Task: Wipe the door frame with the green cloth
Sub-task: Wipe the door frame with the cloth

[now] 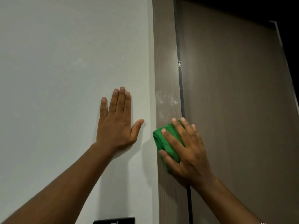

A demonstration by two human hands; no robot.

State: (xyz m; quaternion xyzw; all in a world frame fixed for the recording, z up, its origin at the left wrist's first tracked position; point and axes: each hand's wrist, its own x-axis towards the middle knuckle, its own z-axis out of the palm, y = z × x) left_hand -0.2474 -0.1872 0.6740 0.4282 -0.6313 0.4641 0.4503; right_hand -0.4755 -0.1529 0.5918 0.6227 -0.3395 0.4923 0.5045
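A grey-brown wood-grain door frame runs vertically right of centre. My right hand presses a folded green cloth flat against the frame, fingers spread over it. Whitish smudges mark the frame just above the cloth. My left hand lies flat on the white wall left of the frame, fingers extended, holding nothing.
The white wall fills the left half. The brown door stands right of the frame, with a dark gap between them. A black switch plate sits on the wall at the bottom edge. Darkness lies beyond the door's top right.
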